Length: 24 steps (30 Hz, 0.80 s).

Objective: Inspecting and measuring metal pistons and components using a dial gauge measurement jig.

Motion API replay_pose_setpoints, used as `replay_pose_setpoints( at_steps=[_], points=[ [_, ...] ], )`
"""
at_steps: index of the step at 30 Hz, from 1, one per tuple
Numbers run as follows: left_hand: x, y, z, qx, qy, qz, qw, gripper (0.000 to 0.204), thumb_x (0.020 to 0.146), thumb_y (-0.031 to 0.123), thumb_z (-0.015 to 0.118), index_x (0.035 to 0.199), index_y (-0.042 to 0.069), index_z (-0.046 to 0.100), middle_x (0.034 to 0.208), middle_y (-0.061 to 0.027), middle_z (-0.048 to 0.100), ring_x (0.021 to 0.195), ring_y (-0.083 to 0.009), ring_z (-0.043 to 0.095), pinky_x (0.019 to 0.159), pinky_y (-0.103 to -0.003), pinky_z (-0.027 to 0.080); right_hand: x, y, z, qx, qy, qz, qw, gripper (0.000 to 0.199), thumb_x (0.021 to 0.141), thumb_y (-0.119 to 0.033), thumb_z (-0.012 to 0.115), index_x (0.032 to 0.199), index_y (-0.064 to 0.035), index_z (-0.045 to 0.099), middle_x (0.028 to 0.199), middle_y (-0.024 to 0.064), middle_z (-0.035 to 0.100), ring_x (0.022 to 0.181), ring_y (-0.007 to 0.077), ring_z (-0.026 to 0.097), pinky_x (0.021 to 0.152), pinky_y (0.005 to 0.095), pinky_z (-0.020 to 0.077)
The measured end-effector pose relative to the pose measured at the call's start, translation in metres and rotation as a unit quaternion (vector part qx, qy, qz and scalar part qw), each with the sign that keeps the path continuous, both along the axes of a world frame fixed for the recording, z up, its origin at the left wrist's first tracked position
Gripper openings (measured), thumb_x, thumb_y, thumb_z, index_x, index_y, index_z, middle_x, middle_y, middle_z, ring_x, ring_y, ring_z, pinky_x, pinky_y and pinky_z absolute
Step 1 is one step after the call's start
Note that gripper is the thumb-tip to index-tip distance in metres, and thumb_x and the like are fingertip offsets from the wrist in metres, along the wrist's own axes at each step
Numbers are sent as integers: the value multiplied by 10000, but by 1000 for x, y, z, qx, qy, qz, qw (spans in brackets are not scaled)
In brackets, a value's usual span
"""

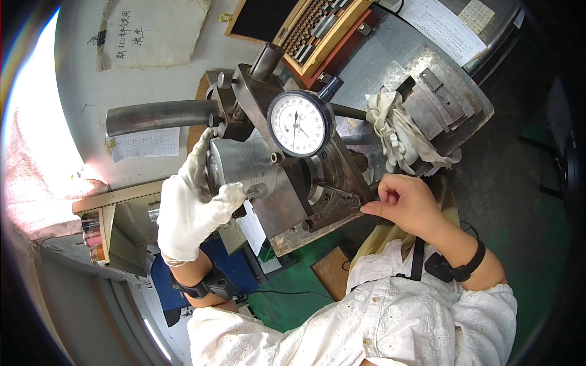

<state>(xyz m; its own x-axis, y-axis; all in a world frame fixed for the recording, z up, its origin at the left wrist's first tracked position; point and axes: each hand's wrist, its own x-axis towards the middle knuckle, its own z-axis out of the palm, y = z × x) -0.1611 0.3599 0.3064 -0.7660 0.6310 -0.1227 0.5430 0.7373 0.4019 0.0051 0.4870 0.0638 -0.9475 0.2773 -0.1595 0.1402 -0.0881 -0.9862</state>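
Note:
My left hand (198, 207), in a white glove, is wrapped round a grey metal cylinder (241, 165) with fine ridges, its fingers at the far end and its thumb along the near side. The cylinder sits against a heavy steel fixture (284, 207). Above the fixture a round white-faced dial gauge (299, 124) is mounted, hiding part of what lies behind. My bare right hand (403, 204) is closed, thumb and forefinger together at the fixture's right corner. Whatever its fingers might hold is hidden. A ring-shaped part (316, 180) shows beneath the gauge.
A thick dark metal bar (162, 117) juts left from the fixture. Behind stands an open wooden case (320, 30) of metal blocks. To the right, a crumpled white glove (397, 131) lies beside stacked steel plates (436, 104). A shelf unit (128, 222) stands lower left.

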Motion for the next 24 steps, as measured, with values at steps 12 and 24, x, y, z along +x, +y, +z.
replay_pose_setpoints(
  at_steps=[12, 24],
  points=[
    [-7, -3, 8, -10, -90, 29, 996, 948, 600, 279, 856, 1332, -86, 378, 1133, -121, 558, 1017, -142, 528, 893, -279, 440, -1, -3, -6, -22, 11, 12, 1000, 453, 682, -436, 779, 636, -63, 528, 551, 34, 493, 505, 149, 491, 491, 280, 410],
    [0, 6, 9, -44, -49, -2, 998, 812, 634, 138, 794, 1327, -38, 409, 1098, -101, 585, 945, -130, 568, 854, -288, 481, -2, -2, -8, -55, 27, 15, 998, 440, 693, -409, 785, 623, -60, 526, 536, 32, 506, 494, 121, 495, 486, 253, 407]
  ],
)
